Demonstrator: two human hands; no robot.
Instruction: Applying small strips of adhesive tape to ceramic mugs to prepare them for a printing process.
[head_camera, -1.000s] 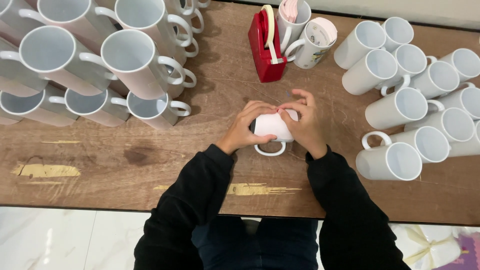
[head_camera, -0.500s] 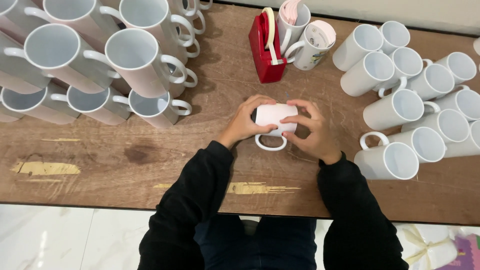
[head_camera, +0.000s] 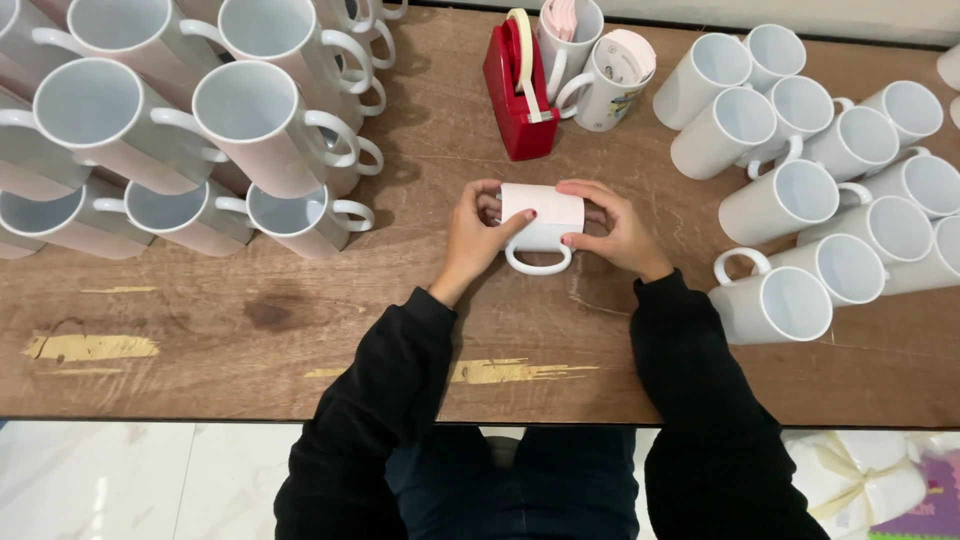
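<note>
1. Right now both hands are closed around one white mug (head_camera: 541, 222) lying on its side, its handle pointing toward the person and its body wrapped in a pale sheet.
2. The left hand (head_camera: 474, 240) cups the mug's left end, thumb laid over the top of the sheet and fingers curled round the far side.
3. The right hand (head_camera: 615, 232) clasps the right end, fingertips pressed on the sheet near its edge; both grips are snug, with no gap visible between fingers and mug.
4. The mug sits at the middle of the wooden table (head_camera: 300, 330), a little nearer the far edge than the near one, and it seems to rest on the wood.
5. Just beyond it, toward the far edge, stands a red tape dispenser (head_camera: 517, 85), apart from the mug.
6. Beside the dispenser are two mugs (head_camera: 595, 60) holding rolled sheets, close against each other.
7. Toward the far left corner, pale-wrapped mugs (head_camera: 200, 130) lie stacked on their sides, open mouths facing up toward the camera.
8. Along the right edge, plain white mugs (head_camera: 830, 190) lie packed together on their sides.
9. Black sleeves (head_camera: 690, 380) cover both forearms, crossing the near edge of the table.
</note>
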